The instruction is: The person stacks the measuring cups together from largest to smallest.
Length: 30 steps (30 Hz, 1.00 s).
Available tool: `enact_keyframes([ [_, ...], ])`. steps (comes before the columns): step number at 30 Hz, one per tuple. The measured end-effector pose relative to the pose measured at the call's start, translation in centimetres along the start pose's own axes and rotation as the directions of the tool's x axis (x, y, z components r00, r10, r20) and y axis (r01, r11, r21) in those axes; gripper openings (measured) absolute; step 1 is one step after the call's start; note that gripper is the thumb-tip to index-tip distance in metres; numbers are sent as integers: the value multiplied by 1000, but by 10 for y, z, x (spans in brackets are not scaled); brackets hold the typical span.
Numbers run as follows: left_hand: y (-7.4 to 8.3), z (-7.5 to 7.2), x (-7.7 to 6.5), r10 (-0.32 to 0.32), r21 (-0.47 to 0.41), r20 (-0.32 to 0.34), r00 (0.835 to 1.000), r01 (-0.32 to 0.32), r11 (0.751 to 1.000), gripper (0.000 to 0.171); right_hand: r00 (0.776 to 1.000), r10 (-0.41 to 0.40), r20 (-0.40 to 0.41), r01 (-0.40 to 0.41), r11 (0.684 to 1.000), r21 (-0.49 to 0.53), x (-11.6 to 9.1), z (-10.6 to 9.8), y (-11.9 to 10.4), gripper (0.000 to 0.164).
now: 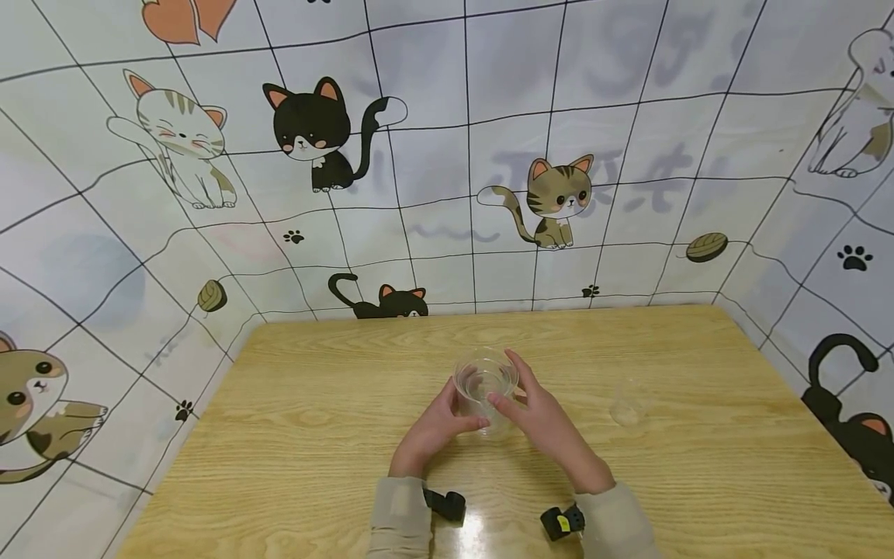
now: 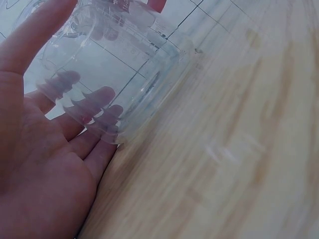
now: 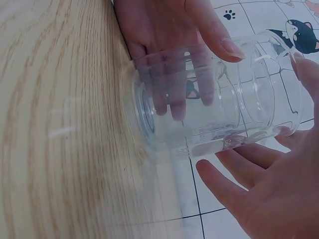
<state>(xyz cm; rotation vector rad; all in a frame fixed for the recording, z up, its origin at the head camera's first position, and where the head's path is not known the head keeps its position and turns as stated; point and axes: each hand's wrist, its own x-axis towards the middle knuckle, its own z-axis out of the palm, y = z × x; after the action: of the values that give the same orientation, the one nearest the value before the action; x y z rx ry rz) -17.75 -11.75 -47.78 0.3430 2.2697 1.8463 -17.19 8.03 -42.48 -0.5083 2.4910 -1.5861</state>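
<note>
A clear cup (image 1: 483,382) with faint printed marks on its side stands upright near the middle of the table, between both hands. My left hand (image 1: 434,428) holds it from the left, thumb across the near side and fingers curved behind the lower wall, as the left wrist view shows. From the right, my right hand (image 1: 550,425) grips the upper part, its thumb on the near side and a finger up by the rim. In the right wrist view the cup's base (image 3: 143,112) is right at the tabletop, and an inner ring shows near its top.
On the wooden table (image 1: 314,435), to the right of the hands, is another small transparent object (image 1: 628,407), very faint. A cloth (image 1: 433,171) printed with cats and grid lines rises behind the table and along both sides. Black wrist cameras (image 1: 447,505) sit at both cuffs.
</note>
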Motion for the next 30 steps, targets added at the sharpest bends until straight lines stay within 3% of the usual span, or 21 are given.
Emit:
enact_keyframes([
  [22,-3,-1,0,-9,25,-12,1000,9,1000,80,1000,10,1,-10,1000,-15,-1,0,3,73],
  [30,-4,-2,2,11,5,-3,1000,-11,1000,80,999,-37,-13,37,999,-18,-2,-6,1,62],
])
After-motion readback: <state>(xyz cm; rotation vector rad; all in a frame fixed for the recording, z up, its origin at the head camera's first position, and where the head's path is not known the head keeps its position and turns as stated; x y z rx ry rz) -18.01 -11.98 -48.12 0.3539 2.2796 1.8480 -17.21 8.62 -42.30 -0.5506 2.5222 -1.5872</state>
